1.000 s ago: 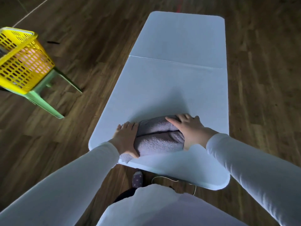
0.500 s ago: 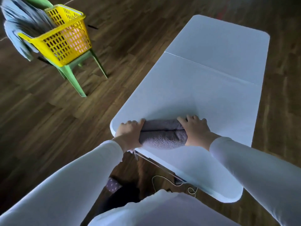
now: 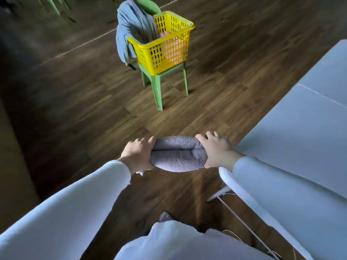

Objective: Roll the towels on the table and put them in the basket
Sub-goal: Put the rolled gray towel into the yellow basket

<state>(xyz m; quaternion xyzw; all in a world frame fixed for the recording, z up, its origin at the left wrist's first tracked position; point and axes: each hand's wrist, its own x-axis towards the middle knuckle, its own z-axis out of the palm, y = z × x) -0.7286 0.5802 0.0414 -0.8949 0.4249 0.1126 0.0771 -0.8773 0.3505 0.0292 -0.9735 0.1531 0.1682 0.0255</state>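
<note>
Gripping the rolled grey towel [image 3: 179, 153] end to end, left hand [image 3: 138, 155] and right hand [image 3: 216, 151] clamped tight so the roll cannot unwind; held in mid-air beside the worktop [image 3: 300, 132], yellow basket [image 3: 163, 51] well ahead on the green chair [image 3: 161, 79].

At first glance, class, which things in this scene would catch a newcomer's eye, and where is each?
Front and centre, the left hand and right hand grip the ends of a rolled grey towel, held in the air over the wooden floor. Further off, at the top, a bright yellow basket sits on a green plastic chair with a blue-grey cloth draped over its back. The white table lies to the right.
</note>
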